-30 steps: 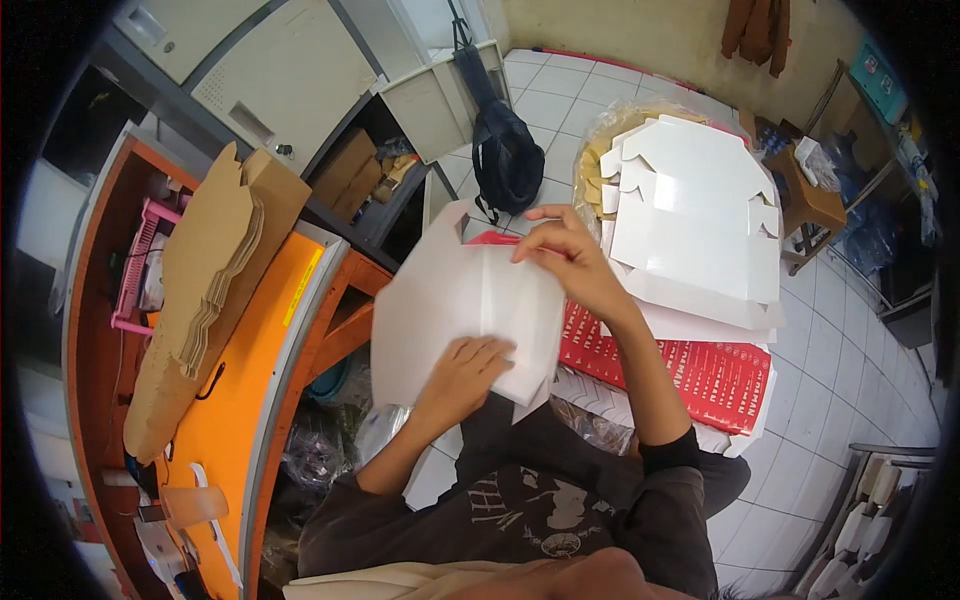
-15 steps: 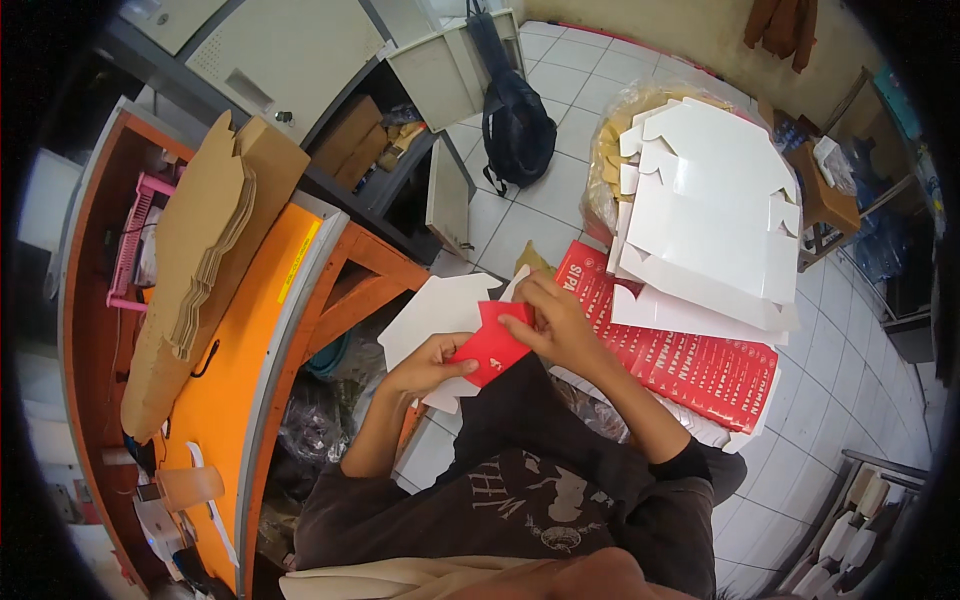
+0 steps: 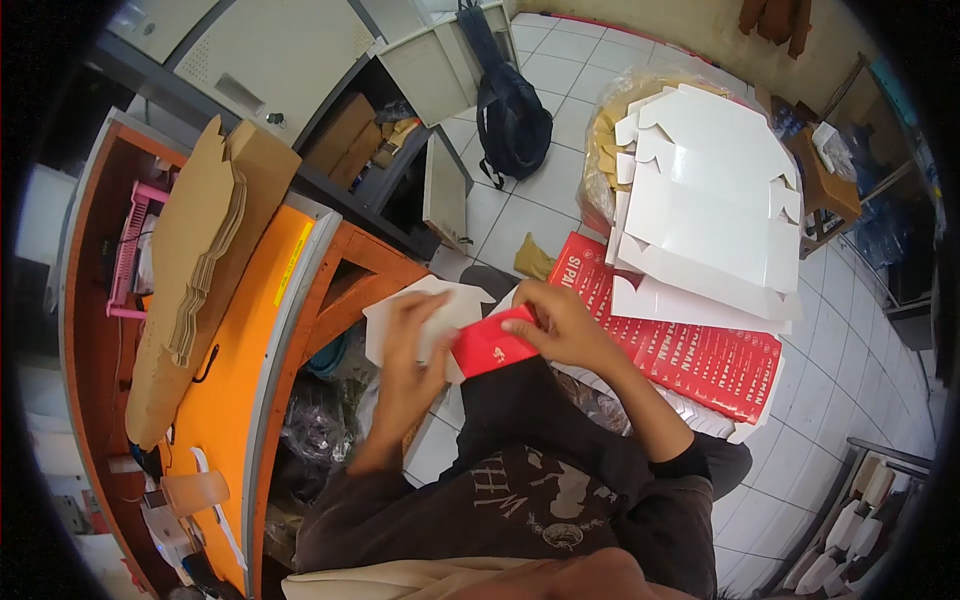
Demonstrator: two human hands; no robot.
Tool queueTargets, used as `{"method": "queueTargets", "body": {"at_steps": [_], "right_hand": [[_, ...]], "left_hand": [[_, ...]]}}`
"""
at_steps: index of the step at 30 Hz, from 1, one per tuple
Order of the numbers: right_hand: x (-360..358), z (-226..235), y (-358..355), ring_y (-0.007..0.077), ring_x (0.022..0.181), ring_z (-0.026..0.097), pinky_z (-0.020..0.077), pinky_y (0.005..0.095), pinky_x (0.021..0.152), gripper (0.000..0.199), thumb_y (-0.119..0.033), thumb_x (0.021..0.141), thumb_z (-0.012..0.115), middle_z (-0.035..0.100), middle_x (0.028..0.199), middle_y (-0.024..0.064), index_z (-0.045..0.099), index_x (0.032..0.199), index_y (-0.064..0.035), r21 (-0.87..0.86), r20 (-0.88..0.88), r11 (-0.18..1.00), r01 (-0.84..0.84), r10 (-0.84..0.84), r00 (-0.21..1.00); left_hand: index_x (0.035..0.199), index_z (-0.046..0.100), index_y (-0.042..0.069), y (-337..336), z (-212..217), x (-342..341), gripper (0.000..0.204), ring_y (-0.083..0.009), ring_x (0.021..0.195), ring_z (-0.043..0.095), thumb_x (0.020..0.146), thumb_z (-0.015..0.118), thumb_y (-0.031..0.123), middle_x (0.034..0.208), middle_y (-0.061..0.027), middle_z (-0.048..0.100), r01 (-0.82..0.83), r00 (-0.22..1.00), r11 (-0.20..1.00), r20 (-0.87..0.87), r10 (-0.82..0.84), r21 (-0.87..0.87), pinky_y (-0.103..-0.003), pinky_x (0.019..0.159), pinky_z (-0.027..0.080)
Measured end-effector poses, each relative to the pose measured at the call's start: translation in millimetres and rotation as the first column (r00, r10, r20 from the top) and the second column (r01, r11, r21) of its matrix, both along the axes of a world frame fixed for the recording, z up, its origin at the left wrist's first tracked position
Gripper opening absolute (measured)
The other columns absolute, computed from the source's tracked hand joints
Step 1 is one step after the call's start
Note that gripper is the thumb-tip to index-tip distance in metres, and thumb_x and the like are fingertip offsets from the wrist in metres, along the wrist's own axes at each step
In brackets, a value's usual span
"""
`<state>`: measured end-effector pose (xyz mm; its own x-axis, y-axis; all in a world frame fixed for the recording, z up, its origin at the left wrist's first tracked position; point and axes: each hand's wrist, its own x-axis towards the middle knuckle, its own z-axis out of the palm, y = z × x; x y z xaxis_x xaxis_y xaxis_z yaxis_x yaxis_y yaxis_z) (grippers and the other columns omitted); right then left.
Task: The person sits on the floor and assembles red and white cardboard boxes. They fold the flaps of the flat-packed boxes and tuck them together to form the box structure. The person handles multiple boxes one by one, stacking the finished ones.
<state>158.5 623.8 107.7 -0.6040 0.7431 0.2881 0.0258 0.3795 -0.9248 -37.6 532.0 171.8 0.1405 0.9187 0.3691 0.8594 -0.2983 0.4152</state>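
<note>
A flat cardboard box blank, white on one side and red on the other, lies over my lap, its white panel (image 3: 398, 328) spreading to the left. My right hand (image 3: 560, 325) is closed on a folded red section (image 3: 492, 345) of this blank, thumb on top. Smeared by motion, my left hand (image 3: 410, 350) is raised over the white panel beside the red section's left end. Whether its fingers touch the cardboard I cannot tell.
White box blanks (image 3: 710, 190) are piled at the right, over a stack of red printed cardboard (image 3: 690, 370). Brown cardboard sheets (image 3: 205, 250) lean on the orange desk (image 3: 240, 380) at left. A dark backpack (image 3: 513, 125) hangs by the open locker.
My left hand has let go of the red section and lifted up and left. The red section has tilted flatter in my right hand.
</note>
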Motion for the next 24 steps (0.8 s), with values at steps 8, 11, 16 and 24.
{"method": "queueTargets", "body": {"at_steps": [8,11,16,24], "right_hand": [[9.9,11.5,-6.8,0.0038,0.053,0.036,0.0286,0.0227,0.048,0.020,-0.008,0.073,0.076,0.044,0.058,-0.0032,0.059,0.069,0.0006,-0.139,-0.079,0.943,0.301,-0.314,0.946],[14.4,29.5,-18.1,0.0055,0.052,0.038,0.0291,0.0236,0.048,0.035,-0.006,0.072,0.076,0.045,0.057,-0.0005,0.047,0.054,-0.0009,-0.106,-0.173,0.942,0.319,-0.333,0.927],[26.5,48.8,-33.5,0.0078,0.050,0.037,0.0272,0.0252,0.047,0.040,-0.002,0.071,0.073,0.042,0.054,0.0020,0.038,0.052,-0.0033,-0.065,-0.268,0.934,0.351,-0.355,0.896],[30.5,55.2,-51.7,0.0162,0.040,0.034,0.0227,0.0305,0.038,0.039,0.000,0.063,0.072,0.035,0.051,0.0020,0.037,0.050,-0.0072,0.454,-0.354,0.787,0.418,-0.271,0.895]], "left_hand": [[0.112,0.047,-0.002,-30.0,-72.7,28.2,0.029,-0.0167,0.100,0.046,0.095,0.048,0.022,0.105,-0.0058,0.043,-0.611,0.573,0.767,0.778,0.259,0.194,-0.028,0.089,0.036],[0.119,0.048,-0.002,-16.6,-66.1,29.2,0.037,-0.0163,0.101,0.047,0.094,0.053,0.023,0.108,-0.0063,0.043,-0.352,0.658,0.922,0.744,0.120,0.162,-0.028,0.089,0.038],[0.112,0.061,-0.003,2.0,-31.0,13.3,0.041,-0.0170,0.102,0.052,0.080,0.074,0.017,0.110,-0.0068,0.045,0.003,0.730,0.995,0.680,-0.071,0.100,-0.026,0.076,0.051],[0.093,0.067,0.002,0.1,-26.0,19.5,0.040,-0.0164,0.068,0.059,0.058,0.086,0.006,0.087,-0.0078,0.063,0.017,0.941,0.944,0.314,-0.126,0.331,-0.024,0.061,0.049]]}}
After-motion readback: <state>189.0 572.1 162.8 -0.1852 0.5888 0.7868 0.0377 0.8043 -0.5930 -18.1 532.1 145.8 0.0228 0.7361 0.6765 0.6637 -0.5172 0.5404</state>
